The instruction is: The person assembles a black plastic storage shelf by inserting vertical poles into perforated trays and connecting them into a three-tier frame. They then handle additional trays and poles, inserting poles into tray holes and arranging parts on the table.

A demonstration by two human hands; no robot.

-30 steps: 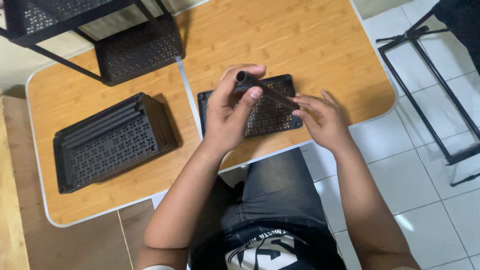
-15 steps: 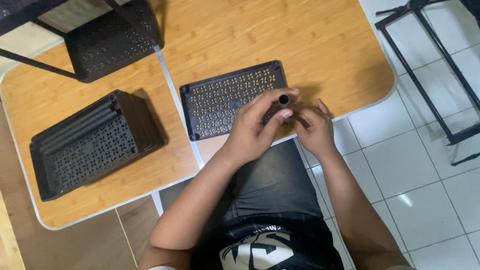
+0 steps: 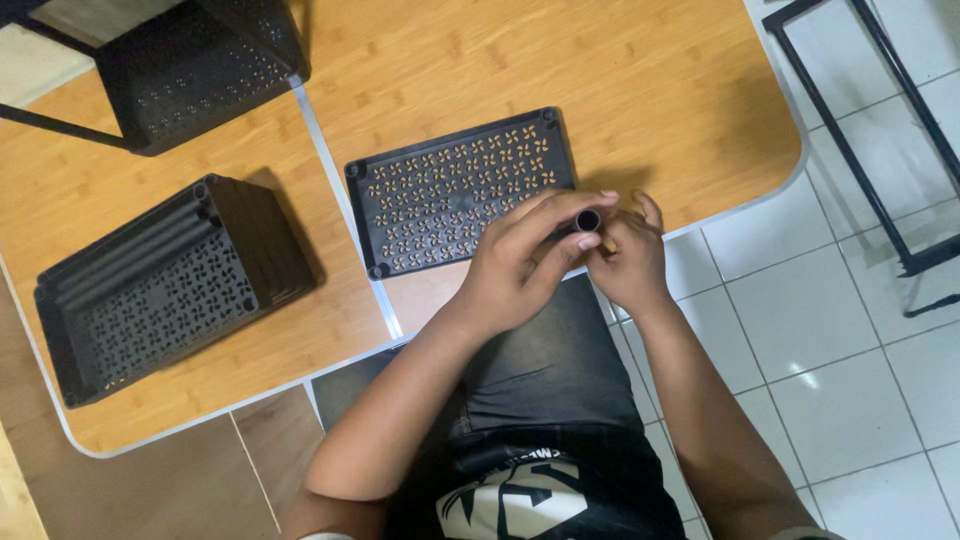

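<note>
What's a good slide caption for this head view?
Both hands, left hand and right hand, hold a black tube beside a perforated panel.

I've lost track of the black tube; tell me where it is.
In the head view, the black tube is held between the left hand and the right hand, at the table's near edge, right of the flat perforated tray.

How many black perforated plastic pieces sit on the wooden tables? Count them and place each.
3. A flat panel lies before the hands; a stack of trays sits at left; another perforated piece is at top left, cut off by the frame. More may lie outside view.
</note>
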